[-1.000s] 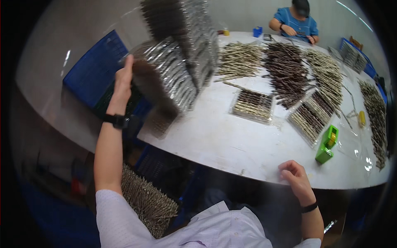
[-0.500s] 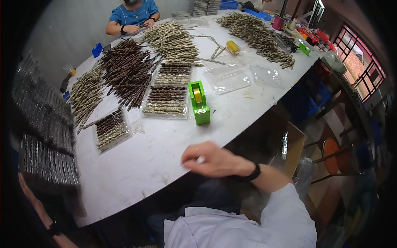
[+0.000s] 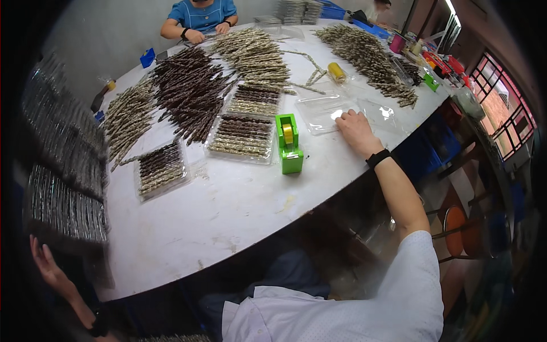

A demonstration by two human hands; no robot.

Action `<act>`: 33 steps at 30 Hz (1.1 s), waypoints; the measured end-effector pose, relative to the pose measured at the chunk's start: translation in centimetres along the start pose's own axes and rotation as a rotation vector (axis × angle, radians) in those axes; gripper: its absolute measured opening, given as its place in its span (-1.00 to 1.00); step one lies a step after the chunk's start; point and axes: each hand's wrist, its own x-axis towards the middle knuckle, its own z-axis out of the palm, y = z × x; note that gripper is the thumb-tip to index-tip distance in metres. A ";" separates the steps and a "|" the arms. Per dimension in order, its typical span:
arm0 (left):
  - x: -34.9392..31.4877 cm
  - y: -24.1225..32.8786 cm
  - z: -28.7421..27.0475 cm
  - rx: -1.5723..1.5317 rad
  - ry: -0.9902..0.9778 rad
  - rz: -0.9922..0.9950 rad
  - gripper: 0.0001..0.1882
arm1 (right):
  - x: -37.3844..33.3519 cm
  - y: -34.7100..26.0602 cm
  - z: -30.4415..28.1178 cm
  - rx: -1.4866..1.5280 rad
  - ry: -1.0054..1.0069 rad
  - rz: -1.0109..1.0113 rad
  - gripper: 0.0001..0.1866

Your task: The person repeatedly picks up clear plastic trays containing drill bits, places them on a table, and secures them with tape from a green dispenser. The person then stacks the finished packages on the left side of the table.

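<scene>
My right hand reaches out over the table, fingers spread, fingertips on the near right edge of a clear plastic tray. Whether the thumb grips the tray is hidden. Closer to me stands a green tape dispenser with a yellow roll. At the far left my left hand is open, its fingers apart, beside the lower end of a tall stack of filled clear packs. Left of the dispenser lie clear trays of dark and pale twisted sticks: one tray, another further left.
Loose dark sticks and pale sticks lie heaped across the white table. More sticks lie at the far right, near a yellow roll. Across the table sits a person in blue. An orange stool stands right.
My right hand has moved from the table's near edge, forward and right, to the clear tray. My left hand has come up beside the stack. The whole view has shifted slightly.
</scene>
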 end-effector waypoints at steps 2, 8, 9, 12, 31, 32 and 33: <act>-1.4 3.2 2.0 -0.034 -0.153 0.021 -0.66 | -0.4 0.3 0.8 0.007 -0.033 -0.040 -0.87; -4.8 13.3 8.1 -0.152 -0.629 0.159 -0.57 | -3.1 0.4 -1.6 0.111 -0.088 -0.067 -0.91; -5.1 15.1 9.1 -0.172 -0.694 0.174 -0.55 | -3.7 0.4 -2.0 0.128 -0.094 -0.062 -0.91; -5.7 18.5 10.6 -0.203 -0.830 0.259 -0.52 | -3.8 -0.7 -5.2 0.180 -0.248 0.082 -0.84; -8.4 20.9 21.2 -0.330 -1.225 0.441 -0.56 | -10.3 -0.9 -3.9 0.436 0.357 0.093 -0.77; -8.4 20.3 21.2 -0.318 -1.225 0.443 -0.57 | -10.8 -0.2 -4.0 0.450 0.384 0.188 -0.76; -8.5 19.4 21.1 -0.267 -1.208 0.450 -0.56 | -11.2 0.7 -4.9 0.356 0.406 0.163 -0.78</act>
